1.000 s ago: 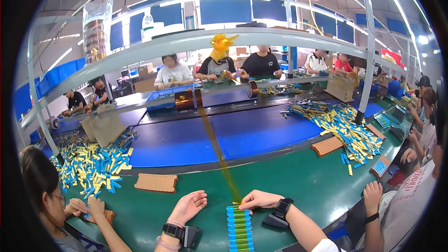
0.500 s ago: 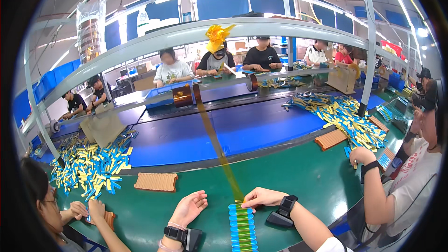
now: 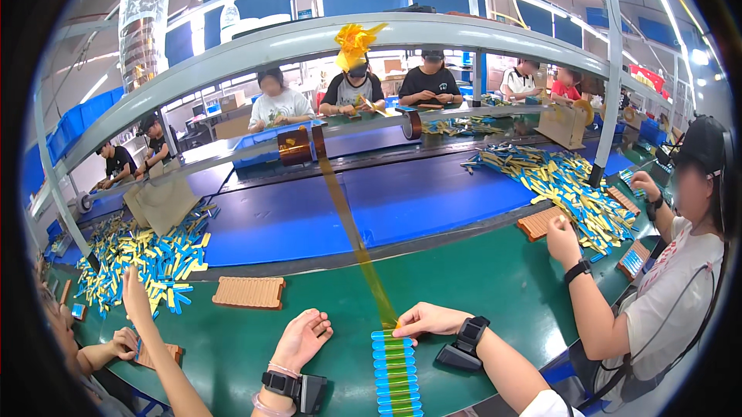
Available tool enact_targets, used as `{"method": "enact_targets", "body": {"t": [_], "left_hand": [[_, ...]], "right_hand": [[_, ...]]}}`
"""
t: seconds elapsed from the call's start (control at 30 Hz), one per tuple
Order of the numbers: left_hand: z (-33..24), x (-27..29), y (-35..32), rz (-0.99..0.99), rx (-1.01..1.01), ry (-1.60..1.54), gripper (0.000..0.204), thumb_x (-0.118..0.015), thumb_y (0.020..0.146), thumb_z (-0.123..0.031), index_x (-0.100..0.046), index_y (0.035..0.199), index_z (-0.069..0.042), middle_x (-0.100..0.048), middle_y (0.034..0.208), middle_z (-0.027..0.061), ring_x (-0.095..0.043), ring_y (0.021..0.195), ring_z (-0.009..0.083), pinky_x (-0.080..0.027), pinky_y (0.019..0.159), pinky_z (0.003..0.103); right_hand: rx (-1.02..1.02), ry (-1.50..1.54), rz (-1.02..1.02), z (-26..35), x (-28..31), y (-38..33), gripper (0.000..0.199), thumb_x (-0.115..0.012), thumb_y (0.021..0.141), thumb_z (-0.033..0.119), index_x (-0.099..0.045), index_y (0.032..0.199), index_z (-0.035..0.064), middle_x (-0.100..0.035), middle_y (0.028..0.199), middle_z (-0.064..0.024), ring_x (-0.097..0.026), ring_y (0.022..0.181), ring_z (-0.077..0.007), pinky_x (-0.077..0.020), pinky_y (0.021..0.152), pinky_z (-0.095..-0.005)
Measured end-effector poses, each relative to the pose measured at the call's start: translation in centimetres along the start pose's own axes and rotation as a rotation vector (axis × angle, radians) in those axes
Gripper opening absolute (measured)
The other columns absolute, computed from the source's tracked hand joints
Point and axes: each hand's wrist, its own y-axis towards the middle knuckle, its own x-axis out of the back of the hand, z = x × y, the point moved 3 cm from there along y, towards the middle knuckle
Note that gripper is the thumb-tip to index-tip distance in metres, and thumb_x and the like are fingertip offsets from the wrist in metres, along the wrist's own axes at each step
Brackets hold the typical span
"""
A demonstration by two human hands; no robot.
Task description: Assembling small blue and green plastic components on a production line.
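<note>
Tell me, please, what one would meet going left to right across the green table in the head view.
Left pile of strips, orange grooved tray, left hand, taped row of blue strips, right hand, right pile of strips.

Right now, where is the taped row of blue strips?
In the head view, the taped row is at bottom centre, over the green tabletop, its far end at the right hand.
</note>
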Motion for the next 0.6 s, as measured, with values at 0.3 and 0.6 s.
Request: {"method": "enact_targets", "body": {"t": [0.3,0.6], "left_hand": [[0.2,0.1,-0.1,-0.043,0.041,-0.072,0.009,-0.051,0.083,-0.012,-0.05,0.077,-0.005,-0.052,0.076,0.0073,-0.05,0.073,0.0187,-0.043,0.071,0.032],[-0.3,-0.8,-0.4,0.096,0.052,-0.055,0.035,-0.043,0.088,-0.017,-0.031,0.055,-0.013,-0.023,0.046,-0.0038,-0.028,0.045,0.0079,-0.027,0.047,0.023]], "right_hand": [[-0.004,-0.012,0.004,0.0,-0.1,-0.1,0.024,-0.058,0.082,0.024,-0.061,0.073,0.0017,-0.052,0.061,0.0009,-0.046,0.057,-0.0051,-0.0372,0.056,-0.0189],[0.012,0.001,0.013,0.0,0.1,0.0,0.025,-0.059,0.081,0.025,-0.061,0.073,0.0014,-0.053,0.061,0.0009,-0.047,0.057,-0.0054,-0.0378,0.056,-0.0193]]}}
